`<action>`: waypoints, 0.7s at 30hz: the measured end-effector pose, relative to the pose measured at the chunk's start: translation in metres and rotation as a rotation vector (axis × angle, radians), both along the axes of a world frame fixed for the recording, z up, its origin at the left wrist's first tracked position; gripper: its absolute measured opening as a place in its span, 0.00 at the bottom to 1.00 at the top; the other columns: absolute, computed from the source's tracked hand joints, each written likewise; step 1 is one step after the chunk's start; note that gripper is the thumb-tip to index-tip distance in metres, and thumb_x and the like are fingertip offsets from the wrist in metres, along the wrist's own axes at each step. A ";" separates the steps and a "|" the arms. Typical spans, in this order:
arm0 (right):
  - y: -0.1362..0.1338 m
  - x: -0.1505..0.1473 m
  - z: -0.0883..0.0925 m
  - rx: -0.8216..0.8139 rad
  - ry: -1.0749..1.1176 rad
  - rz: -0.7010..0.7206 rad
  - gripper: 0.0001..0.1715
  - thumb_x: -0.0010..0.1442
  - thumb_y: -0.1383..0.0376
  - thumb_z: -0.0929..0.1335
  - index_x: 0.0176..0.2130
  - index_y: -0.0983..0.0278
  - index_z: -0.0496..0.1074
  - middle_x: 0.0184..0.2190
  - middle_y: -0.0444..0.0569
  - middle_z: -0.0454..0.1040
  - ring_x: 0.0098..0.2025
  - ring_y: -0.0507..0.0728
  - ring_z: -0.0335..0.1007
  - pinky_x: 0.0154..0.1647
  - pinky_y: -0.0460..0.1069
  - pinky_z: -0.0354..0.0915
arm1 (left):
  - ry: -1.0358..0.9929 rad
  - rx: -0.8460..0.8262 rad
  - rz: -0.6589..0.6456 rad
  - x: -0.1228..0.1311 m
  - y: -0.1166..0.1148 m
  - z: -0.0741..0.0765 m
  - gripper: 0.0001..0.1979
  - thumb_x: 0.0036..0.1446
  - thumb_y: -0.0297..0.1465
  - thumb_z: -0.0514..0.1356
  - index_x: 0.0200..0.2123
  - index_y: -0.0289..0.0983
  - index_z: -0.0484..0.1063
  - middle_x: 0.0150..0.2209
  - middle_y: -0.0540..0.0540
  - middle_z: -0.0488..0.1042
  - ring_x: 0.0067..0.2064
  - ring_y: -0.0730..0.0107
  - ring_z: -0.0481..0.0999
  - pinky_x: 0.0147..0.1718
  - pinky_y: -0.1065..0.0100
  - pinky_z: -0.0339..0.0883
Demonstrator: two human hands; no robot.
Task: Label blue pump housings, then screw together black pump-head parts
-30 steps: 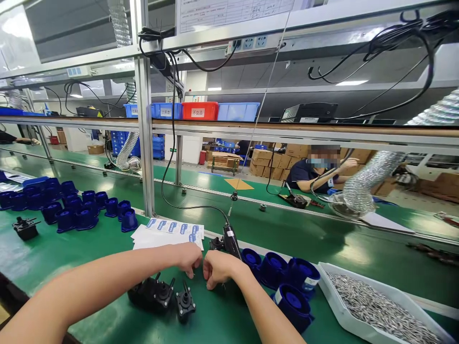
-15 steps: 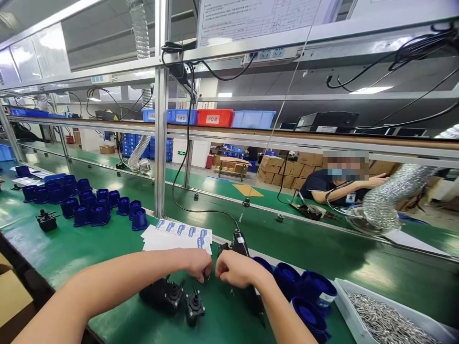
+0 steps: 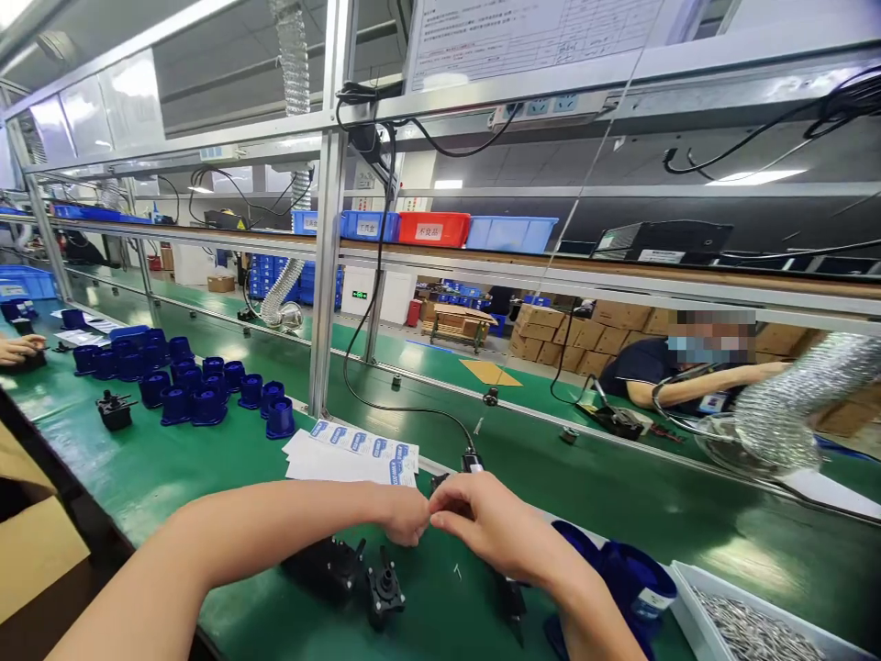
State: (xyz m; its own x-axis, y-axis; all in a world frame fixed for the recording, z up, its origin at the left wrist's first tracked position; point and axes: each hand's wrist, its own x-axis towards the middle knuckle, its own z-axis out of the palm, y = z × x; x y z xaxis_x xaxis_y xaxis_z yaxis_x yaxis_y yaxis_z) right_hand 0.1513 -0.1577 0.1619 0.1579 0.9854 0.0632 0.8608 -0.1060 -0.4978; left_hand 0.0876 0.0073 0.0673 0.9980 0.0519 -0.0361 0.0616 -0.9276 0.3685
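Head: left hand (image 3: 407, 516) curled, right hand (image 3: 499, 531) arched beyond the black housing (image 3: 385, 592), grips unclear; apparent fine handling next needs precision.

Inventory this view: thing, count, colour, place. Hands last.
Stemmed parts: at least three, black, bench left and front
Loose screw: one, silver, front centre
Corded tool: one, black, front centre
Cups: many, dark blue, left and front right
Tray: one, white, front right
Screws: uncountable, silver, in tray
Label sheets: several, white and blue, centre
Bench: one, green, across view
Frame: one, silver, above bench
Bins: four, three blue, one red, above bench
Cables: several, black, above
Ducts: several, silver, left and right
Boxes: many, brown, background
Co-worker: one, dark shirt, behind frame
Another person's hand: at least one, bare, far left
Left hand: one, bare, centre
Right hand: one, bare, centre, beside left hand
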 end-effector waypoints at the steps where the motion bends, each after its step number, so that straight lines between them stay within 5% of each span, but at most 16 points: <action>1: 0.003 -0.009 -0.002 0.030 0.013 0.034 0.08 0.63 0.69 0.73 0.35 0.59 0.85 0.34 0.44 0.85 0.36 0.58 0.79 0.39 0.48 0.67 | -0.006 -0.009 0.025 -0.010 0.006 0.007 0.09 0.69 0.36 0.68 0.40 0.35 0.79 0.38 0.49 0.80 0.37 0.66 0.81 0.40 0.62 0.79; 4: 0.017 -0.043 -0.017 0.065 0.052 0.145 0.07 0.62 0.70 0.76 0.35 0.57 0.85 0.35 0.43 0.85 0.38 0.58 0.79 0.42 0.49 0.66 | -0.065 -0.031 0.130 -0.058 0.024 0.029 0.03 0.60 0.26 0.70 0.36 0.36 0.79 0.33 0.51 0.81 0.35 0.66 0.79 0.38 0.65 0.77; 8: 0.041 -0.082 -0.052 0.101 0.034 0.221 0.03 0.61 0.66 0.80 0.35 0.58 0.84 0.41 0.45 0.83 0.46 0.60 0.78 0.47 0.51 0.67 | -0.364 -0.023 0.388 -0.148 0.021 0.039 0.14 0.69 0.22 0.53 0.49 0.36 0.78 0.48 0.42 0.83 0.50 0.61 0.80 0.51 0.61 0.75; 10: 0.049 -0.095 -0.069 0.133 0.038 0.204 0.04 0.61 0.66 0.80 0.36 0.59 0.84 0.44 0.46 0.81 0.49 0.60 0.76 0.50 0.51 0.67 | -0.509 -0.026 0.478 -0.188 0.009 0.025 0.15 0.74 0.25 0.50 0.47 0.36 0.78 0.44 0.41 0.83 0.46 0.62 0.80 0.49 0.61 0.76; 13: 0.057 -0.104 -0.086 0.149 0.101 0.104 0.05 0.61 0.66 0.80 0.35 0.59 0.82 0.45 0.46 0.79 0.50 0.60 0.75 0.53 0.52 0.68 | -0.880 -0.111 0.517 -0.228 -0.008 -0.015 0.09 0.73 0.29 0.58 0.43 0.40 0.80 0.38 0.45 0.83 0.38 0.64 0.81 0.39 0.66 0.77; 17: 0.059 -0.109 -0.098 0.175 0.092 0.036 0.07 0.62 0.64 0.79 0.33 0.59 0.81 0.48 0.49 0.78 0.53 0.62 0.73 0.56 0.56 0.69 | -1.060 0.011 0.566 -0.239 -0.018 -0.064 0.11 0.70 0.24 0.61 0.46 0.44 0.83 0.41 0.44 0.81 0.45 0.60 0.79 0.44 0.62 0.76; 21: 0.058 -0.111 -0.109 0.248 -0.004 0.060 0.08 0.63 0.65 0.78 0.32 0.60 0.79 0.49 0.50 0.78 0.54 0.65 0.72 0.55 0.59 0.68 | -1.049 0.143 0.722 -0.234 -0.020 -0.077 0.13 0.70 0.25 0.62 0.45 0.47 0.85 0.48 0.42 0.77 0.53 0.54 0.74 0.51 0.54 0.75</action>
